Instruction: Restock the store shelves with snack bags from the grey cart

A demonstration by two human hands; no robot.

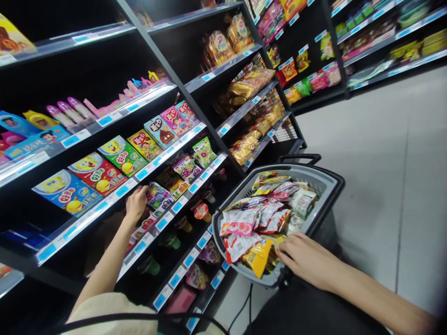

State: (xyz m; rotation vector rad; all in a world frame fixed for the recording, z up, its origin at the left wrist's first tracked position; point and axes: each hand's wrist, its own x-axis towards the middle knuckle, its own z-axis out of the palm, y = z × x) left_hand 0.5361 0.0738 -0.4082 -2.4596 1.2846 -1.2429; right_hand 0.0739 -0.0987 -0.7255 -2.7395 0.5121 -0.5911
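Observation:
My left hand (136, 203) reaches into a lower shelf, fingers curled at the left edge of a purple snack bag (159, 195); its fingertips are partly hidden. Beside that bag stand an orange snack bag (179, 188), a purple-and-white bag (187, 167) and a green bag (203, 152). Over the near rim of a grey shopping basket (323, 204) lies my right hand (307, 258), its fingers stretched out by a yellow snack packet (258, 256). Inside the basket are several red-and-white packets (244, 221) in a heap.
Snack boxes (122, 155) line the shelf above my left hand. Jelly cups (201, 211) sit on the shelf below. Packaged bread (220, 46) and gold packs (256, 132) fill the shelves farther along. Grey floor tiles (370, 153) extend right of the basket.

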